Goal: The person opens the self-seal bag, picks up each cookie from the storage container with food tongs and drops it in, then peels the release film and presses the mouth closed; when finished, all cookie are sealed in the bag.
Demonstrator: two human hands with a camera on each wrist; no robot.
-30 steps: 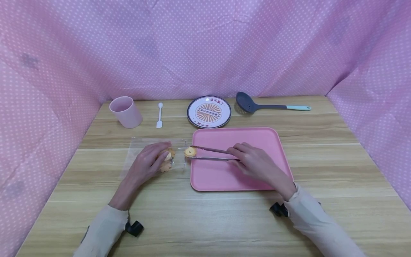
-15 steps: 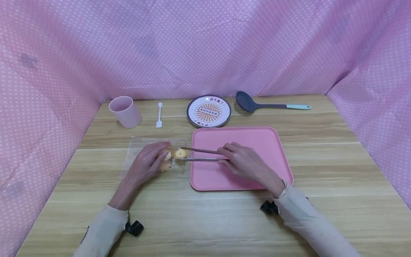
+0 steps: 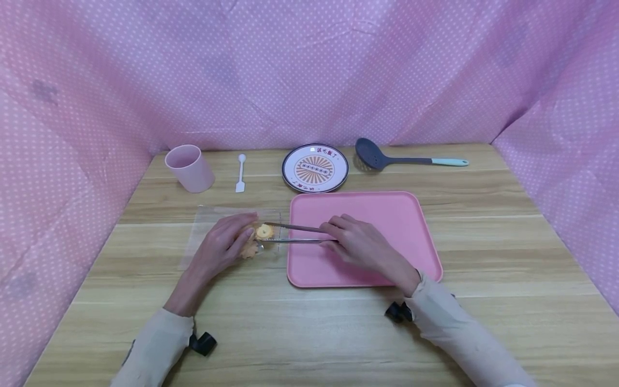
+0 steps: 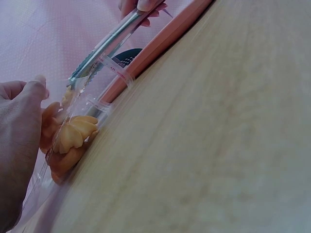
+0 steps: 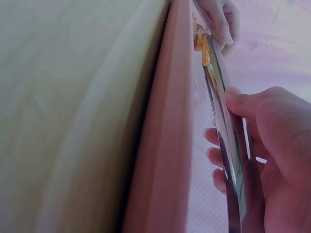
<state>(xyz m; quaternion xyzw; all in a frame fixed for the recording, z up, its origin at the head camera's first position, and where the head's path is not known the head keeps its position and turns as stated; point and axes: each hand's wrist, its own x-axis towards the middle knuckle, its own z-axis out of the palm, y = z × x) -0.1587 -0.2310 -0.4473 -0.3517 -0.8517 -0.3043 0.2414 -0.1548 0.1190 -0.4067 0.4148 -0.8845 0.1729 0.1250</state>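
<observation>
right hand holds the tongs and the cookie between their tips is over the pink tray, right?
The cookie is not over the pink tray: the head view shows it at the clear bag, left of that tray. The right hand does hold the tongs.

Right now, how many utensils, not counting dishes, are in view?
3: tongs in the right hand, a white spatula between cup and plate, a slotted spoon beside the plate.

Two hands (image 3: 221, 240) (image 3: 360, 244), one tongs (image 3: 300, 228), at least three cookies (image 4: 75, 133) — and round one tray (image 3: 367, 207) sit one bag (image 3: 198, 231) at nine o'clock, one cup (image 3: 193, 174) and spatula (image 3: 240, 173) at ten, one plate (image 3: 314, 168) at eleven, one skimmer (image 3: 382, 160) at one.
</observation>
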